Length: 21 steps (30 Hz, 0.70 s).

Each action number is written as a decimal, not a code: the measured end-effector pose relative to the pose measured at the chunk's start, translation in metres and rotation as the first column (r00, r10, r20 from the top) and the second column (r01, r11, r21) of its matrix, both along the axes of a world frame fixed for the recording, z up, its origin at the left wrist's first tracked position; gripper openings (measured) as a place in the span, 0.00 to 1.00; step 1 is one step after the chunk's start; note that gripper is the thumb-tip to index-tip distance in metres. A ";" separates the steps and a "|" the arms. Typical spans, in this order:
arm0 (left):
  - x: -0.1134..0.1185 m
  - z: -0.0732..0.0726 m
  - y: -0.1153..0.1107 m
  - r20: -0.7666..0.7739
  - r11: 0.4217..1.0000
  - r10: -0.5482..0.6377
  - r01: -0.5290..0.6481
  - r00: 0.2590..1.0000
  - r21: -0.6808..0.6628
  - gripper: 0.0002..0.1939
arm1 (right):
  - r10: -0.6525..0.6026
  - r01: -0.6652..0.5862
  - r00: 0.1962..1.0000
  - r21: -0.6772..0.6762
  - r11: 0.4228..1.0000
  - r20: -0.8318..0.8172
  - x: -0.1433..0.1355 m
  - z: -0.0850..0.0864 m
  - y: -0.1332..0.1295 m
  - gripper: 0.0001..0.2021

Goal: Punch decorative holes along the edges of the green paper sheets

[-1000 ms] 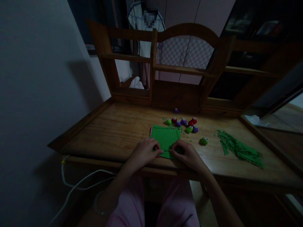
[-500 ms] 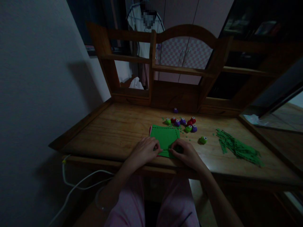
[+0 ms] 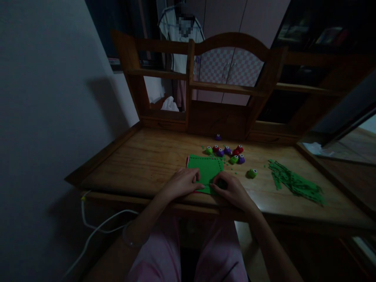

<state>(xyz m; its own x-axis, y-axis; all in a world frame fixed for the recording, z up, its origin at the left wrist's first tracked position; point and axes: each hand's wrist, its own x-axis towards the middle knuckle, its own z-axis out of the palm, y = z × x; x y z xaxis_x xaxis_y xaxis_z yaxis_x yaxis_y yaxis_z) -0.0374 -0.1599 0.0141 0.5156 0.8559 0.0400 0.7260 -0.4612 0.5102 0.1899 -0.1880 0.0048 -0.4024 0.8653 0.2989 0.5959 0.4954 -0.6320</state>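
A green sheet (image 3: 205,168) with small holes along its top and right edges lies near the table's front edge, a red or pink edge showing beneath. My left hand (image 3: 186,180) rests on its lower left part, fingers curled and thumb stretched over the sheet. At the lower right, my right hand (image 3: 227,186) has thumb and forefinger pinched at the sheet's lower part; what it pinches is too small to make out.
Beyond the sheet are several green, red and purple one-eyed pieces (image 3: 220,152) among green scraps. A green piece (image 3: 252,173) sits to the right, near a pile of green strips (image 3: 293,182). A wooden shelf (image 3: 217,86) stands behind.
My left hand's fingers have lifted and loosened, and its thumb now stretches further right over the sheet. My right hand has hardly moved.
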 end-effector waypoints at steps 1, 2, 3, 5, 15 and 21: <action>0.001 0.001 0.002 -0.020 1.000 -0.004 0.004 1.000 -0.008 0.17 | -0.002 0.002 1.000 0.003 1.000 0.004 0.000 0.000 0.000 0.04; 0.002 0.003 0.004 -0.039 1.000 -0.011 0.011 0.999 -0.014 0.17 | -0.002 0.002 1.000 0.004 1.000 0.007 0.000 0.000 0.000 0.04; 0.002 0.004 0.005 -0.054 1.000 -0.021 0.020 0.998 -0.021 0.18 | -0.002 0.002 1.000 0.004 1.000 0.009 0.000 0.000 0.000 0.04; 0.003 0.008 0.008 -0.069 0.999 -0.043 0.041 0.997 -0.028 0.18 | -0.002 0.002 1.000 0.006 1.000 0.007 0.000 0.001 -0.001 0.03; 0.004 0.015 0.022 -0.144 0.989 -0.119 0.105 0.982 -0.100 0.19 | -0.011 0.011 1.000 0.012 1.000 0.008 0.000 0.001 -0.001 0.03; 0.003 0.014 0.027 -0.105 0.978 -0.183 0.170 0.977 -0.121 0.17 | 0.000 0.000 1.000 0.016 1.000 0.017 -0.001 0.002 -0.001 0.04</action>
